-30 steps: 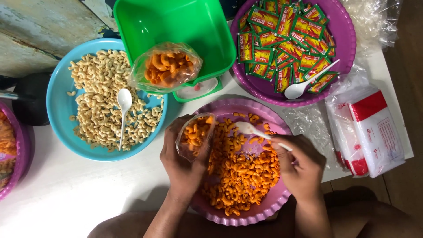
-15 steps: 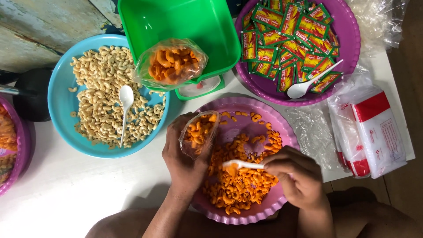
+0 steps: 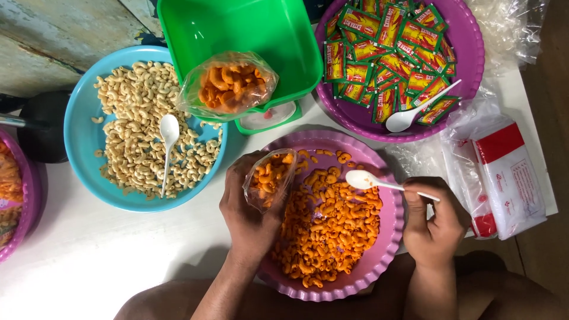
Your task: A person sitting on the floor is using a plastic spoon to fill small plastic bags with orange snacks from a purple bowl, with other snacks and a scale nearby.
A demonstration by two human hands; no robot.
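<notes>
A small clear bag (image 3: 269,178) is gripped by the left hand (image 3: 249,210) over the pink bowl (image 3: 388,252); a white spoon (image 3: 385,184) is pinched in the right hand (image 3: 432,222). Orange macaroni (image 3: 332,231) could be spilled onto the tabletop (image 3: 89,255) if the bag's mouth sags.

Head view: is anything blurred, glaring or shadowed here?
Head view: sharp overall, no motion blur on the right hand or its white spoon; soft even light; faint shadow beside the left hand on the table; mild sheen on the small clear bag.
</notes>
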